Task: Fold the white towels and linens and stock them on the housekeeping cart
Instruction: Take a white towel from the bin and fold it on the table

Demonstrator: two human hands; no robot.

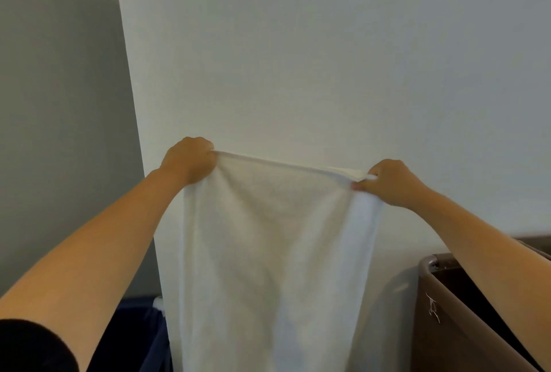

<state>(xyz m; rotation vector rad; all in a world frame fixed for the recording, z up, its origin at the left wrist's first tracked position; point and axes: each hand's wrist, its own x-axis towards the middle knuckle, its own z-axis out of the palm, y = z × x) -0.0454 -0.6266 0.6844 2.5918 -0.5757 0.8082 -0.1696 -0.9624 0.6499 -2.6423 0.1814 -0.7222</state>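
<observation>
Pale walls (298, 43) are seen behind a white terry towel (268, 252) hung at centre frame, its top corners clenched in the left hand (189, 163) and right hand (390, 182). If either grip is loosened, the towel could be dropped beside the brown bin (447, 321) at lower right.
</observation>
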